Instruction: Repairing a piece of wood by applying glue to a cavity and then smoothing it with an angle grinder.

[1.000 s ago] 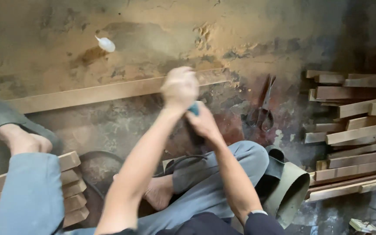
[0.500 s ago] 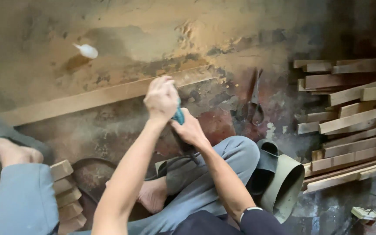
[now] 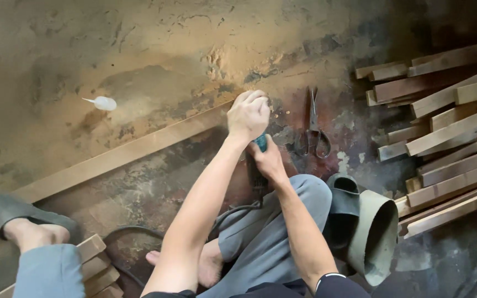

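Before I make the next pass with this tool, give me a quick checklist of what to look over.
1. Left hand on top of the power tool: ok.
2. Right hand grip on the tool's body: ok.
3. Long wooden strip flat on the floor: ok.
4. Tool's cord away from the working end: ok, it trails back by the knee.
5. Scissors apart from the strip: ok.
6. Working face of the tool: cannot tell, hidden under the hands.

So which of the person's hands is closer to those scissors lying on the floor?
The right hand, by a little. It grips the teal power tool just left of the scissors, lower in the picture. The left hand sits atop the tool, level with the scissors but further left.
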